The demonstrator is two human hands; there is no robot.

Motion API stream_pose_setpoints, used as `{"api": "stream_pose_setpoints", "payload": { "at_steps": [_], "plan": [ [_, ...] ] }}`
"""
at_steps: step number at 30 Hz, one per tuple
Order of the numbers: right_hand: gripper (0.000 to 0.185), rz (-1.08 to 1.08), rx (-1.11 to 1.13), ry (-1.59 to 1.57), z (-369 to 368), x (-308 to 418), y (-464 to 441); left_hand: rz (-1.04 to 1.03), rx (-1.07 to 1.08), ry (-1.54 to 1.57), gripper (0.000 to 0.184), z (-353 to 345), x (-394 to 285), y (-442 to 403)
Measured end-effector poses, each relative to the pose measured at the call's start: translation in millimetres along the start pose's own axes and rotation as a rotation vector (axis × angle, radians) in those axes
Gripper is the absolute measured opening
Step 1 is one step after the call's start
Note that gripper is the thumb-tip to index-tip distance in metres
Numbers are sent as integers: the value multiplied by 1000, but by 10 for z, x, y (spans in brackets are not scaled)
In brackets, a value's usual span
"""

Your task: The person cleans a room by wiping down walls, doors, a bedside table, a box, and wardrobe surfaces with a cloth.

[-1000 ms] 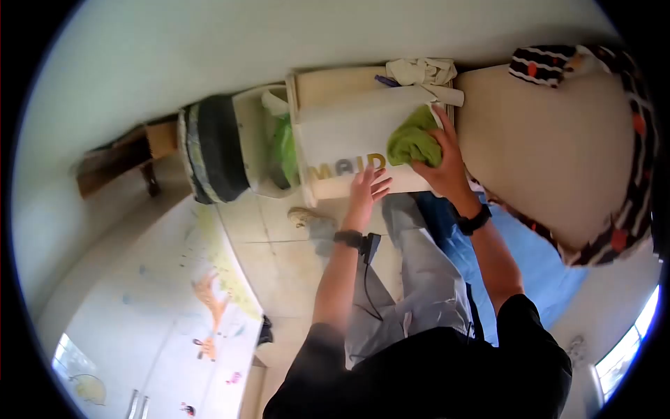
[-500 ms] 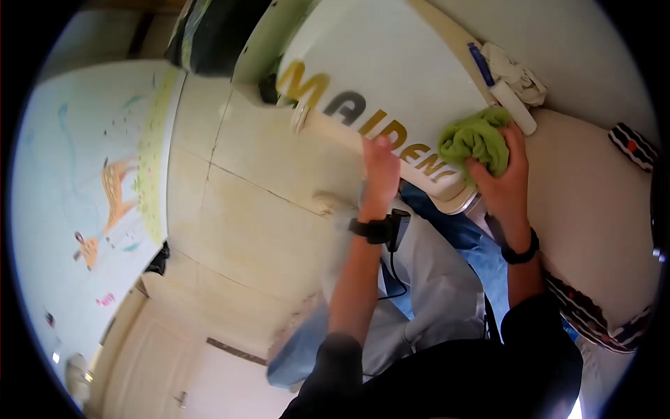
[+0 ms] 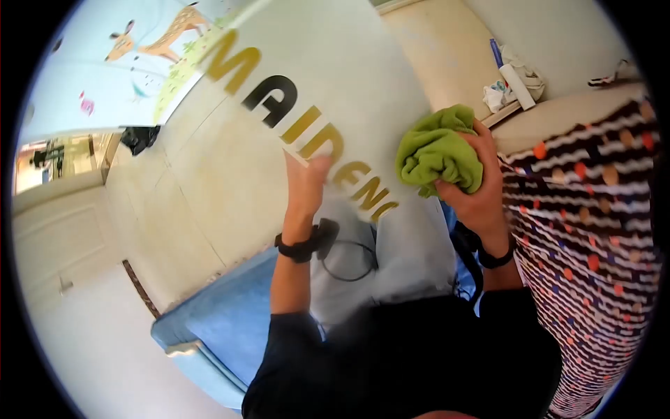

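A pale, partly see-through panel [image 3: 342, 63] carries gold and dark letters beginning "MAIDEN". My left hand [image 3: 305, 185] is at its near edge, below the letters, thumb raised and fingers closed at the rim; motion smears the fingertips. A bunched green cloth [image 3: 436, 153] fills my right hand [image 3: 481, 185], with the fingers curled around its right side. This cloth is beside the panel's right end, and I cannot tell whether it touches the surface. A dark band with a small black box sits on my left wrist.
A cream surface [image 3: 436, 49] lies at the back right. Near it are a white tube [image 3: 516, 85] and crumpled white cloth [image 3: 534, 73]. Patterned fabric [image 3: 579, 265] runs down the right side. A blue padded seat [image 3: 230, 314] is at left, beyond it tiled floor [image 3: 146, 216].
My view has swung, bringing the patterned fabric and blue seat further in. The lettered panel and both hands appear further left, and the floor now shows around the letters. The green cloth stays in my right hand.
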State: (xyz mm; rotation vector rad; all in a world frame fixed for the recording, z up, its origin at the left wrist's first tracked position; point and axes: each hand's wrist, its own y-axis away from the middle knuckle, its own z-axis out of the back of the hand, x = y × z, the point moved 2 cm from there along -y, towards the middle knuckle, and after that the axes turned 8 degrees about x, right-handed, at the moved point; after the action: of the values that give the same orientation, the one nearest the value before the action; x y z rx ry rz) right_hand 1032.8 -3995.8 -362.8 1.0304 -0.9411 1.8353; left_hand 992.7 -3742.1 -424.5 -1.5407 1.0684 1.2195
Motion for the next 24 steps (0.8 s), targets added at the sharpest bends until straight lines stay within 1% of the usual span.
{"api": "stream_pose_setpoints", "payload": {
  "at_steps": [1,2,4,5,6,8,9,11,12,13,16,19,22,24],
  "plan": [
    [55,75,13,114,66,127,188,109,14,-20,58,65,-167,242],
    [56,68,2,94,92,246,396,227,28,-41,65,156,-335,479],
    [56,116,-41,70,120,380,542,168,92,-21,66,239,-497,822],
    [64,201,-38,225,95,485,583,190,96,-72,67,280,-525,960],
    [67,220,22,219,15,527,669,228,89,-77,65,200,-622,1100],
    [73,230,149,206,-210,612,837,269,163,-168,73,111,-571,1292],
    [78,201,246,241,-306,677,889,277,173,-161,76,78,-531,1362],
    [77,301,286,307,-462,661,959,286,189,-143,82,29,-424,1434],
    [77,354,301,341,-521,644,934,229,198,-223,84,48,-348,1435],
    [75,356,282,347,-536,647,878,174,210,-302,87,57,-302,1445],
    [68,345,177,308,-499,790,621,154,240,-334,93,19,-295,1492],
    [61,258,100,318,-424,743,426,151,236,-329,94,-16,-348,1494],
    [57,88,95,344,-342,498,552,167,205,-298,90,-17,-319,1482],
    [57,31,140,411,-343,294,833,179,195,-298,86,10,-293,1476]
  ]
}}
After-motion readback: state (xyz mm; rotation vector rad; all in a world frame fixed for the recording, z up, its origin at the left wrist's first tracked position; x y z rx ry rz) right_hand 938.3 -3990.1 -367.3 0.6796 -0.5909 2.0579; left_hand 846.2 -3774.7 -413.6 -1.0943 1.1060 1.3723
